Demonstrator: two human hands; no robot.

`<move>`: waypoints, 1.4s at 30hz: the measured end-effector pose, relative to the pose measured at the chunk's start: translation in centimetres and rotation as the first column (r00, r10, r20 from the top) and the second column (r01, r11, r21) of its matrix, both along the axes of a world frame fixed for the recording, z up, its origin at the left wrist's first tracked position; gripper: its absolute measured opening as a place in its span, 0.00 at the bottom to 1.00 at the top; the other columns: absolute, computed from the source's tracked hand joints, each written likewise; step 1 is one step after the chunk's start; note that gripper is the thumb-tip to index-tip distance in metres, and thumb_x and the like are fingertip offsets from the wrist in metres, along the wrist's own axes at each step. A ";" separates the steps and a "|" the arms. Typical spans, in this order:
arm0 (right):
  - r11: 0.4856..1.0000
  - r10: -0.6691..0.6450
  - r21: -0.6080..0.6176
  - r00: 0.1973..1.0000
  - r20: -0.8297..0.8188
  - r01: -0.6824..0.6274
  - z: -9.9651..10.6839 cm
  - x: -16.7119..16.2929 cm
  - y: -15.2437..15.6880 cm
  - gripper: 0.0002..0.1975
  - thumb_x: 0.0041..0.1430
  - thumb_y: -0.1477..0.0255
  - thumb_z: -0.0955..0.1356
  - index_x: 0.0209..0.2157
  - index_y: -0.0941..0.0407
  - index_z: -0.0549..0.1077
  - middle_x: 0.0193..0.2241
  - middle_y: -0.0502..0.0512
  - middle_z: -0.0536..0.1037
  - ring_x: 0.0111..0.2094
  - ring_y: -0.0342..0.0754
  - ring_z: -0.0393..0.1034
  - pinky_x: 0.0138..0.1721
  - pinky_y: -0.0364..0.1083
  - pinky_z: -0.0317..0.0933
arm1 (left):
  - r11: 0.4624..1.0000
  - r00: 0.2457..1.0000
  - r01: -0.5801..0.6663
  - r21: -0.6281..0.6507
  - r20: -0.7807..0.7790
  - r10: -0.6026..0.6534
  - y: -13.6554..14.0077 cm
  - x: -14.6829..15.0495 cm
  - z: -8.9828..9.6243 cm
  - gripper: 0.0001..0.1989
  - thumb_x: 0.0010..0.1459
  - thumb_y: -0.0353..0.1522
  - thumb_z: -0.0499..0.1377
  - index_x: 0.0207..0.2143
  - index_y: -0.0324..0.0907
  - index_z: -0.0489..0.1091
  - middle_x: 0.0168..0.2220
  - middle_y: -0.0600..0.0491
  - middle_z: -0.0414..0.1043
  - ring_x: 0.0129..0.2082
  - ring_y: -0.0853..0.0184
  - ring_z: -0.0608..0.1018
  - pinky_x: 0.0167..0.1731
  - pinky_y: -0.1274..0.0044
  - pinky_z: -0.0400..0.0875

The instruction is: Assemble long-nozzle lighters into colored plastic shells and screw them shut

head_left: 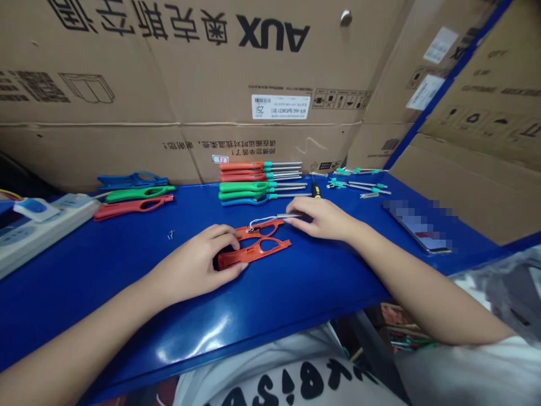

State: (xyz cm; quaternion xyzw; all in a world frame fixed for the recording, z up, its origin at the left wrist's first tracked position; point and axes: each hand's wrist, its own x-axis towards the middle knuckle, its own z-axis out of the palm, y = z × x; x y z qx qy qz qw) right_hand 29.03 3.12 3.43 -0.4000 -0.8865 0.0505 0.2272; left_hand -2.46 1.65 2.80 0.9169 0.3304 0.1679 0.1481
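My left hand [203, 256] is curled around the left ends of two red-orange lighter casing halves. Its thumb touches the near half [256, 252] and its fingers reach the far half [270, 228]. Both halves lie side by side on the blue table, each with an oval opening. My right hand [323, 220] pinches a thin metal lighter tube [284, 215] just above the far half. White wires [261, 219] run from the tube's left end down to the far half. Part of the tube is hidden by my right fingers.
Behind are several assembled lighters [243, 186] and a black-and-yellow screwdriver [315, 189]. Loose tubes [366, 186] and a phone [416, 228] lie rightward. Coloured casings [135, 207], small screws [171, 234] and a power strip [54, 223] are leftward. A cardboard wall [190, 79] stands behind.
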 end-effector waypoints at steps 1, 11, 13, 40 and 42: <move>1.000 0.000 -0.014 1.000 0.001 0.000 0.1 0.1 0.0 0.11 0.68 0.63 0.63 0.41 0.55 0.71 0.35 0.54 0.77 0.34 0.46 0.69 0.36 0.45 0.61 | 1.000 1.000 -0.007 -0.003 0.006 0.007 0.0 0.1 0.0 0.12 0.63 0.43 0.59 0.39 0.44 0.71 0.49 0.47 0.72 0.48 0.58 0.77 0.48 0.68 0.75; 0.998 -0.014 -0.063 0.980 -0.199 0.002 0.1 -0.2 -0.4 0.09 0.67 0.63 0.66 0.39 0.55 0.68 0.29 0.49 0.72 0.27 0.42 0.62 0.29 0.42 0.57 | 0.984 0.956 -0.159 -0.083 0.237 0.175 -0.9 0.9 -0.3 0.27 0.61 0.41 0.63 0.59 0.45 0.58 0.52 0.48 0.74 0.52 0.58 0.77 0.53 0.66 0.73; 0.997 0.005 -0.079 0.975 -0.222 -0.023 0.0 -0.5 -0.6 0.09 0.67 0.64 0.66 0.39 0.55 0.69 0.30 0.49 0.72 0.27 0.41 0.63 0.29 0.41 0.57 | 0.981 0.936 -0.148 -0.123 0.302 0.179 -1.1 1.2 -0.7 0.33 0.61 0.40 0.63 0.63 0.46 0.53 0.52 0.48 0.74 0.53 0.60 0.77 0.55 0.67 0.72; 0.768 0.138 -0.601 0.973 -0.184 -0.222 1.2 -0.9 -1.6 0.18 0.63 0.58 0.69 0.46 0.58 0.77 0.35 0.54 0.78 0.33 0.44 0.70 0.34 0.43 0.62 | 0.906 0.794 -0.084 -0.415 0.521 0.312 -0.6 1.6 -1.6 0.11 0.61 0.38 0.64 0.40 0.41 0.81 0.37 0.51 0.83 0.34 0.65 0.83 0.34 0.78 0.77; 0.755 0.147 -0.614 0.973 -0.179 -0.227 1.1 -0.9 -1.7 0.21 0.64 0.59 0.69 0.53 0.56 0.74 0.35 0.53 0.77 0.32 0.43 0.68 0.32 0.42 0.61 | 0.917 0.798 -0.079 -0.390 0.527 0.293 -0.8 1.7 -1.4 0.10 0.61 0.37 0.64 0.40 0.42 0.81 0.39 0.50 0.83 0.36 0.65 0.83 0.36 0.78 0.77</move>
